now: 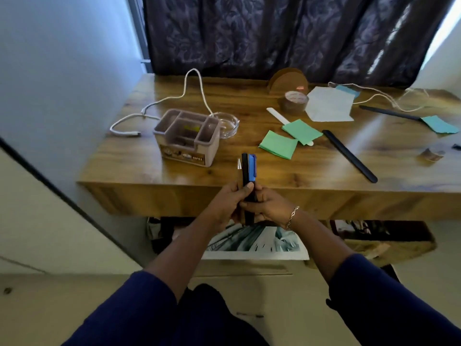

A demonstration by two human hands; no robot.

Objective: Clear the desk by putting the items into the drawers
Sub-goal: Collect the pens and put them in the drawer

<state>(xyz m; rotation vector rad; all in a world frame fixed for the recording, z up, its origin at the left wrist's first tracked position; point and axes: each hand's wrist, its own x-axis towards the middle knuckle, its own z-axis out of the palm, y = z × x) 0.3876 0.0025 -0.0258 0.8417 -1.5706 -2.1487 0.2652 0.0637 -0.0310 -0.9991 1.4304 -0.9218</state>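
Reading the desk [311, 171] top as a clock face with six o'clock nearest the person, the left hand [228, 204] and right hand [270, 206] are meeting just off the edge at about six to seven o'clock. Both are curling round one upright bundle of pens [249, 171]: a black one, a blue-capped one and a silvery tip showing behind. So the pens are sitting in the hands above the desk's front edge, not yet in any drawer. Judging by the spread, the job is looking barely begun. A compartment organizer [187, 138] is standing at nine o'clock with a glass dish [228, 124] just beside its far corner, and a white cord [129, 133] is looping round at ten. A tape roll [293, 101] and a wooden holder [287, 79] are waiting near twelve beside a white sheet [329, 104]. Two green notes [279, 145] are lying near the centre, one over a pale stick [275, 113], and a long black strip [349, 156] is slanting toward four. Blue paper [440, 124] and a second black strip [389, 113] are crowding two to three. No drawer is showing open; the front panel [162, 198] below the hands may be a drawer face, though I cannot tell. The next move is probably calling for one hand to let go and pull a drawer while the other is carrying the bundle.
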